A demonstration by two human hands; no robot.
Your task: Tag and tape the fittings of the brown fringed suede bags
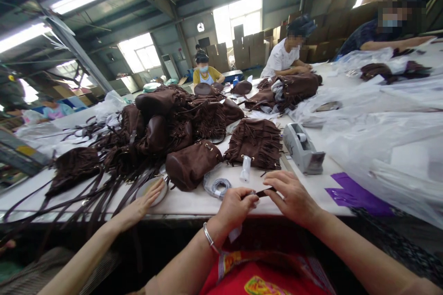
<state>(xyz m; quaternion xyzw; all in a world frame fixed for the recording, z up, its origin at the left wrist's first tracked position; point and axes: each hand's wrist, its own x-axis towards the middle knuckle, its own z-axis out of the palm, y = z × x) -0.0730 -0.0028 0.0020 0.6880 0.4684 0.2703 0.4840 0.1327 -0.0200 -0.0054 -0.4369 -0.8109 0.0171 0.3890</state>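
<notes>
Near the table's front edge, my left hand (238, 203), with a silver bangle at its wrist, pinches one end of a short dark brown strap (266, 192). A bit of whitish material shows at those fingertips; I cannot tell what it is. The strap's other end sits between the thumb and fingers of my right hand (292, 196). Just beyond my hands lie a fringed brown bag (255, 140), a smooth brown bucket bag (194, 164), a small white wrapped roll (245, 169) and a coil of grey cord (220, 187).
A grey tape dispenser (304, 150) stands beyond my right hand, with purple plastic (358, 193) and clear sheeting (398, 147) further right. Brown bags (162, 101) are heaped left. A co-worker's hand (152, 193) rests on a round disc at left. Other people work across the table.
</notes>
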